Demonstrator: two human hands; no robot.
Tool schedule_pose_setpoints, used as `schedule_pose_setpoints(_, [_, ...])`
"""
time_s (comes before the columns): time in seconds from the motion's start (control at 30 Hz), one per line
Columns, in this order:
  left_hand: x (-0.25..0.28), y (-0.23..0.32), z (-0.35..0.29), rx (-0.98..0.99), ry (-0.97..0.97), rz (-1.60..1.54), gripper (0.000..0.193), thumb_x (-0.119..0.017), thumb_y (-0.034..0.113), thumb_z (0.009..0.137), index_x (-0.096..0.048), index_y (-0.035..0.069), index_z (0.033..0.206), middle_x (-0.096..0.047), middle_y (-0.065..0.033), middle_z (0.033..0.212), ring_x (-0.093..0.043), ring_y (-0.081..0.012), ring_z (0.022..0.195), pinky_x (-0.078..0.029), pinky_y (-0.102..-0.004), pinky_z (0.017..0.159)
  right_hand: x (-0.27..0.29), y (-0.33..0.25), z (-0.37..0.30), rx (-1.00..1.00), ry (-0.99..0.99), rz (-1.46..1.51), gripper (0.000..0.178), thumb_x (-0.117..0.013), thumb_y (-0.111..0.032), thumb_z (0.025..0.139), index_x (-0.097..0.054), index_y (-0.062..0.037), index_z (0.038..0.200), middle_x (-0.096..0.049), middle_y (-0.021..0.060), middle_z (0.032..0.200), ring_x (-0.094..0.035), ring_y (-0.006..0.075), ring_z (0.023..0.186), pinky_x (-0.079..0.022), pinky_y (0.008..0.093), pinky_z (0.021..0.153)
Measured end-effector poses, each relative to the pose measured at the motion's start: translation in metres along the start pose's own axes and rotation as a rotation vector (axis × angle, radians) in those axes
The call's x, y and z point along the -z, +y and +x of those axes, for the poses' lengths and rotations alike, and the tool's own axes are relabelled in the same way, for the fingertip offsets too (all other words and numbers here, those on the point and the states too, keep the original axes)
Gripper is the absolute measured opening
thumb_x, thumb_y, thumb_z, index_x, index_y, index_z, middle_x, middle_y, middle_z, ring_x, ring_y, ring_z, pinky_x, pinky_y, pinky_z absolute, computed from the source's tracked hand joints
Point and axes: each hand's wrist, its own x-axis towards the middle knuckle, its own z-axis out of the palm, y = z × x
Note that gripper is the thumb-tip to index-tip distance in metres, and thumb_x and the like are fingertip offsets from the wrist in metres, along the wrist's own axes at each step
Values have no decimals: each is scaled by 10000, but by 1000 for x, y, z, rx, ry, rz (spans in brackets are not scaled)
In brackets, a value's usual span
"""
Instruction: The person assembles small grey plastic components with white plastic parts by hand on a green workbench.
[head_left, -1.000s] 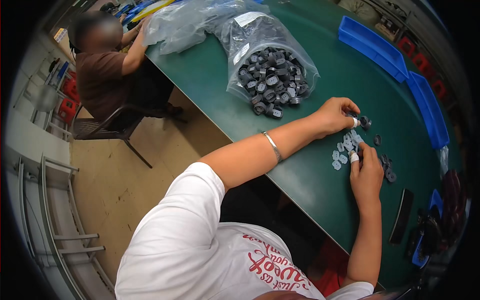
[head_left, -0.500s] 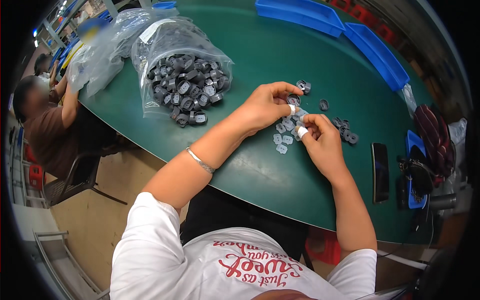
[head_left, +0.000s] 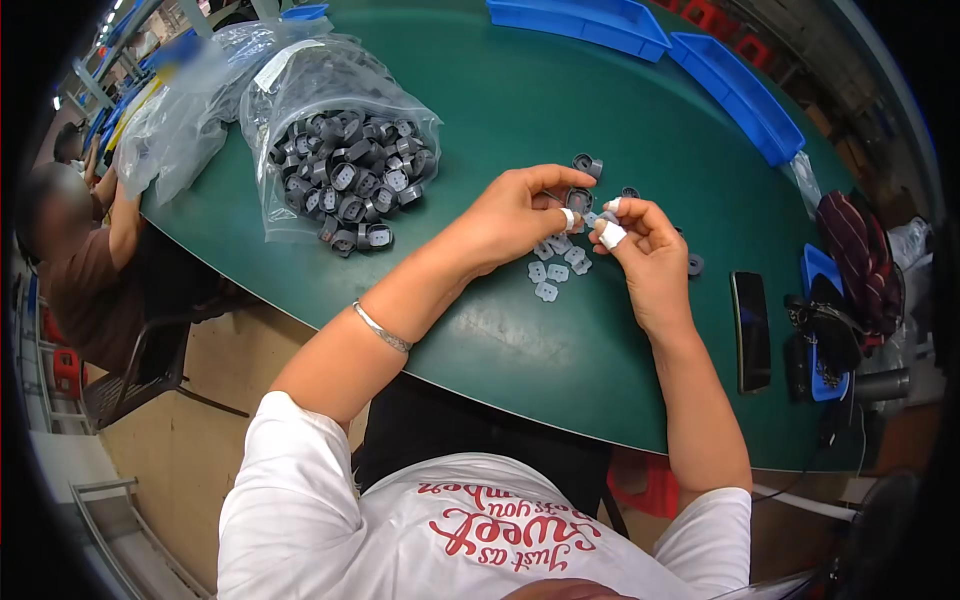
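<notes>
My left hand (head_left: 522, 212) is closed around a dark grey plastic housing (head_left: 579, 200), held just above the table between thumb and forefinger. Close to its right, my right hand (head_left: 645, 235) pinches a small light grey flat insert (head_left: 594, 217) at the housing's edge. White tape wraps fingertips on both hands. Whether the insert touches the housing is hard to tell. Several loose light grey inserts (head_left: 546, 291) lie flat below the hands. Another dark grey housing (head_left: 588, 165) sits just beyond my left fingers. More dark housings (head_left: 695, 265) are partly hidden behind my right hand.
A clear plastic bag (head_left: 415, 118) spills many dark grey housings (head_left: 350, 180) at the left. Blue trays (head_left: 740, 100) line the far edge. A phone (head_left: 751, 332) and a blue tray with a dark pouch (head_left: 835, 335) lie right. Another person (head_left: 80, 240) sits at left.
My right hand has risen from the pile of light grey inserts to the housing, with one insert between its fingertips. My left hand still holds the housing. The whole view has shifted slightly.
</notes>
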Motion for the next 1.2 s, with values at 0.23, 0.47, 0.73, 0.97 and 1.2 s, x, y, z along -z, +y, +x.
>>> schedule_pose_setpoints(0.23, [2, 0, -3, -5, -19, -65, 400, -522, -59, 844, -508, -50, 1243, -582, -104, 1034, -650, -177, 920, -524, -268, 832, -2, -8, 3, 76, 124, -68, 188, -692, -9, 822, -630, -40, 997, -555, -21, 784, -481, 48, 677, -393, 198, 624])
schedule_pose_setpoints(0.47, [-6, -3, 1, 21, 54, -218, 341, -525, -43, 856, -492, -64, 1195, -534, -132, 1062, -643, -194, 904, -553, -285, 801, 4, -5, -3, 9, 81, 167, 213, -635, -66, 867, -583, -42, 1071, -611, 39, 893, -582, 105, 724, -440, 212, 641])
schedule_pose_setpoints(0.73, [-3, 0, 0, 2, 41, -197, 380, -537, -39, 858, -493, -77, 1234, -533, -118, 1047, -638, -183, 877, -549, -264, 797, -1, -7, -6, 9, 33, 162, 172, -593, -40, 893, -560, -27, 1061, -610, 62, 969, -614, 140, 854, -476, 255, 760])
schedule_pose_setpoints(0.97, [2, 3, -5, 32, 57, -163, 337, -521, -32, 879, -527, -78, 1212, -606, -134, 1077, -644, -171, 916, -541, -277, 836, -6, 3, 0, 80, 64, 13, 227, -590, 2, 893, -536, 13, 1114, -618, 75, 969, -627, 141, 866, -497, 248, 742])
schedule_pose_setpoints(1.2, [-5, 1, -1, 23, 5, -153, 340, -515, -37, 876, -526, -80, 1214, -615, -135, 1076, -645, -179, 943, -535, -272, 847, 0, 4, 1, 120, 86, -10, 148, -610, 2, 890, -616, 9, 1038, -626, 61, 987, -604, 123, 915, -497, 262, 818])
